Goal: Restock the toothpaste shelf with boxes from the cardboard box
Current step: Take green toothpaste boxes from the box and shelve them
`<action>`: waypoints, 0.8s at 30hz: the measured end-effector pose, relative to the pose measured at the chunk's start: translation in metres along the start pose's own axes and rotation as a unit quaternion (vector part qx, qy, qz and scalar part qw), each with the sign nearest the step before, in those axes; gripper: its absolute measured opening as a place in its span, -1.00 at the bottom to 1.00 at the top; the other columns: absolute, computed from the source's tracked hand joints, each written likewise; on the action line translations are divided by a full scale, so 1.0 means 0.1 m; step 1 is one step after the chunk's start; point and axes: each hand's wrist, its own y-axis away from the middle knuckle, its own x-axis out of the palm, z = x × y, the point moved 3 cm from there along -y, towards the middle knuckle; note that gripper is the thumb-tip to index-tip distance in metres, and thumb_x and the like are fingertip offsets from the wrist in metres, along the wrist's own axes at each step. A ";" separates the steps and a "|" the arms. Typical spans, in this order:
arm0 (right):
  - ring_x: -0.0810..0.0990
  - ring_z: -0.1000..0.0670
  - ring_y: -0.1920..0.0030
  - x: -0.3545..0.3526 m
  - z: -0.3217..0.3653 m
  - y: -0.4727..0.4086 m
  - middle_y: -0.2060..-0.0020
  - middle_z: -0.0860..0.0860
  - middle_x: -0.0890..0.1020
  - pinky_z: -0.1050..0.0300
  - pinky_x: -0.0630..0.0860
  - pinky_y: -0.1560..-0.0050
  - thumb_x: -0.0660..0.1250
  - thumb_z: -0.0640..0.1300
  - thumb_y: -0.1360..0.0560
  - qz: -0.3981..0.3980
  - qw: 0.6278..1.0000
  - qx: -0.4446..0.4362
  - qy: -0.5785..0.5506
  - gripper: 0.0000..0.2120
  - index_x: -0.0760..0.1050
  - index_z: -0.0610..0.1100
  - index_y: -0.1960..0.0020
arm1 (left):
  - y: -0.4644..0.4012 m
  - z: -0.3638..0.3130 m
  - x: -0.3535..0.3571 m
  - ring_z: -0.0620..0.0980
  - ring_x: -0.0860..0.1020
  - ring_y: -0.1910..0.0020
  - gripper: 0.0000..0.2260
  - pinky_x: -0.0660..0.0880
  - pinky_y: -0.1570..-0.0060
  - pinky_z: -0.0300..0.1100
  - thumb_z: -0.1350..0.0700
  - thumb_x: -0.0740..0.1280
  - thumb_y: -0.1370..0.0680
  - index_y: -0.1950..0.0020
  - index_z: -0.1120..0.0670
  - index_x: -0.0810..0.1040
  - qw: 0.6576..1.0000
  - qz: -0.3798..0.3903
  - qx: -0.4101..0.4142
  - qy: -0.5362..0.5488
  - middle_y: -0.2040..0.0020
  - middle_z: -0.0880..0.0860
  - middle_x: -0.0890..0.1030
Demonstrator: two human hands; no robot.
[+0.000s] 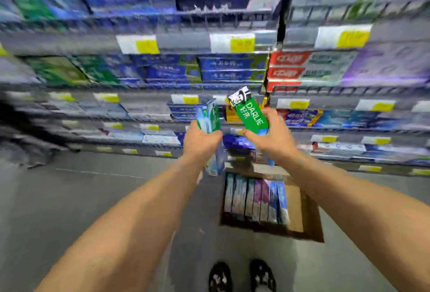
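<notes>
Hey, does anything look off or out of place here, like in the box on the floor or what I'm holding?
Nothing stands out. The left hand and right hand each hold a green toothpaste box upright-ish. The cardboard box sits open on the floor with its toothpaste boxes standing in a row. The shelves are too blurred to judge.

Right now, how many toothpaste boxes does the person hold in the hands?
2: one in the left hand, a green box; one in the right hand, the Darlie box.
</notes>
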 end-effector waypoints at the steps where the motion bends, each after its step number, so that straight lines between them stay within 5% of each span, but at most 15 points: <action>1: 0.48 -0.04 -0.05 -0.07 0.33 -0.01 0.00 -0.03 0.52 0.15 0.33 0.06 0.45 0.03 -0.35 0.002 0.999 -0.036 0.021 -0.62 0.39 -0.03 -0.08 | 0.08 -0.20 -0.29 0.03 0.54 0.06 -0.70 0.38 0.09 -0.21 0.15 0.40 -0.39 -0.09 0.14 0.48 0.999 -0.021 0.015 0.020 0.09 0.02 0.54; 10: 0.44 -0.07 -0.12 -0.25 2.82 0.01 -0.01 -0.11 0.49 0.14 0.36 -0.06 0.46 0.02 -0.37 -0.005 0.966 -0.241 0.093 -0.51 0.46 -0.06 -0.25 | 0.54 -1.34 -2.62 0.12 0.52 -0.17 -0.55 0.40 -0.12 -0.12 -0.13 0.35 -0.48 -0.23 0.13 0.49 0.962 -0.181 0.119 0.168 -0.17 0.11 0.58; 16: 0.49 -0.08 -0.16 -0.04 4.25 0.06 -0.17 -0.06 0.48 0.01 0.46 -0.09 0.46 0.12 -0.36 -0.062 0.944 -0.304 0.112 -0.41 0.37 -0.08 -0.28 | 0.79 -1.68 -4.11 0.13 0.27 -0.45 -0.25 0.21 -0.36 -0.03 -0.30 0.21 -0.49 -0.50 0.18 0.19 0.931 -0.224 0.173 0.230 -0.50 0.15 0.26; 24: 0.50 -0.14 -0.11 0.18 5.81 0.03 -0.07 -0.10 0.52 -0.01 0.47 -0.01 0.36 0.23 -0.39 -0.173 0.878 -0.394 0.209 -0.43 0.39 -0.09 -0.25 | 0.62 -2.06 -5.61 0.20 0.30 -0.41 -0.23 0.24 -0.30 0.02 -0.39 0.01 -0.50 -0.51 0.14 0.20 0.909 -0.248 0.222 0.252 -0.48 0.22 0.26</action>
